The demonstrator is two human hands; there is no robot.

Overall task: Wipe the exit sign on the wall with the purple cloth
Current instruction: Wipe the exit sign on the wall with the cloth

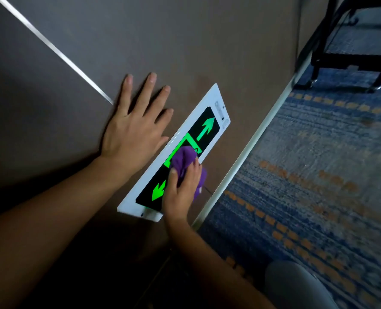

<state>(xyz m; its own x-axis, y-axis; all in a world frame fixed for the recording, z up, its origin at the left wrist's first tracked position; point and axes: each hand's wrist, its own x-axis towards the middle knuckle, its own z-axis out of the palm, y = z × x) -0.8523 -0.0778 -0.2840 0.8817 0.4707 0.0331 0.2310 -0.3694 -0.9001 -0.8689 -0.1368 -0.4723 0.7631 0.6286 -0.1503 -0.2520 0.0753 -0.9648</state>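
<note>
Grey-clad knee (296, 284), nearest the camera, is noted at the lower edge, blurred and cut off. Both forearms are seen reaching to the wall (185, 41).

Right hand (182, 186): fingers (195, 167) are clenched around the cloth (184, 158), which is bunched and pressed on the sign (204, 128) at its lit centre. Most of the cloth protrudes ahead of the fingertips; a smaller fold shows past the outer side of the hand.

Left hand (136, 128): laid flat on the wall, fingers spread and released, nothing grasped. The sign's long white edge lies just beside its nearest finger; contact cannot be confirmed.

Sign: mounted low on the wall, near the skirting and carpet (318, 175). Its long axis runs from the wrist side of the right hand to well beyond its fingertips. One arrow (158, 191) lies beside the thumb; the other arrow (205, 128) lies ahead of the fingertips. The right hand is judged the nearer to both.

Obscured: the central pictogram, largely hidden by cloth and hand; small print at the far end, illegible. A black frame (345, 56) stands well apart on the carpet.
</note>
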